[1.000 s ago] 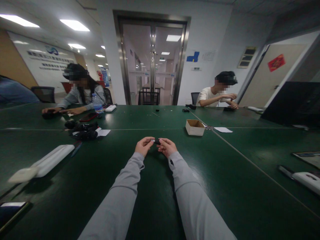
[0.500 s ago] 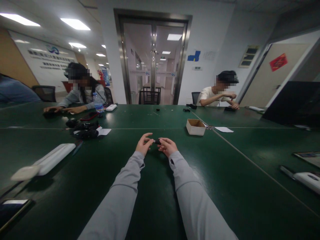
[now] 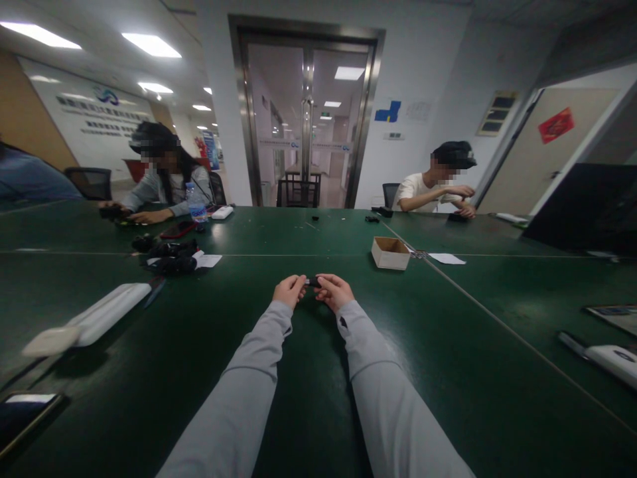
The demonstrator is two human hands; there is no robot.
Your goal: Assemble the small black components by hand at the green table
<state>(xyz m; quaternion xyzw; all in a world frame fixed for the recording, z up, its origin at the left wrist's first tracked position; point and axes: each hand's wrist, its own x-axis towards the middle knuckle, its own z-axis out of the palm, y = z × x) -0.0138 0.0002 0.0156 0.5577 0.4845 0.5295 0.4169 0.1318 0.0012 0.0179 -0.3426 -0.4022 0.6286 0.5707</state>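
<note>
Little black stick (image 3: 314, 282), held at both ends.
I see it lie sideways: the left hand (image 3: 288, 291) pinches its silver tip, the right hand (image 3: 337, 291) its black end.

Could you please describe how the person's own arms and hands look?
Both arms wear long, plain light-grey sleeves, loose and wrinkled, which reach the wrists. The right cuff shows a small dark opening. The left hand and right hand are bare, with no gloves. I see no markings or cables on the sleeves.
</note>
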